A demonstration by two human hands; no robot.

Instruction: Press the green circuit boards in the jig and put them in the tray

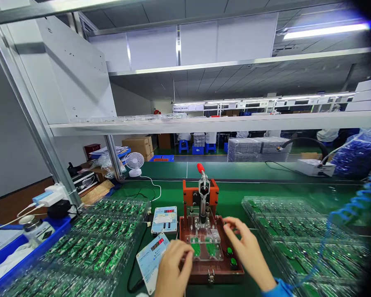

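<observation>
Green matting covers the long bench (235,194), a factory floor stretching away behind under strip lights, and the person is right over the test fixture (210,251), a brown box with a clear plate on top and a red-knobbed toggle clamp (203,194) standing upright behind it. Two small green circuit boards (203,248) sit side by side in the nest under the clear plate, at the middle of the fixture, directly in front of the person.

Left hand (172,268) now: curled at the fixture's front left corner, fingers bent against the edge beside the left board; whether it pinches anything cannot be told from here. Right hand (246,249): spread loosely, fingers relaxed and holding nothing, fingertips reaching toward the plate's right side, with the palm just above the two green buttons (231,255).

To do this well, judging by the layout, both boards should lie flat and square in their pockets before anything presses down. A tilted board would likely seat badly on whatever contacts lie beneath. Fingers want to be out from under the clamp's path. The right hand should keep its palm off those buttons until the boards are settled.

Two meters (159,243) with red digits lie just left of the fixture. Clear trays of green boards (111,243) are stacked to the left, more trays (297,231) to the right, a small white fan (135,163) further back.
</observation>
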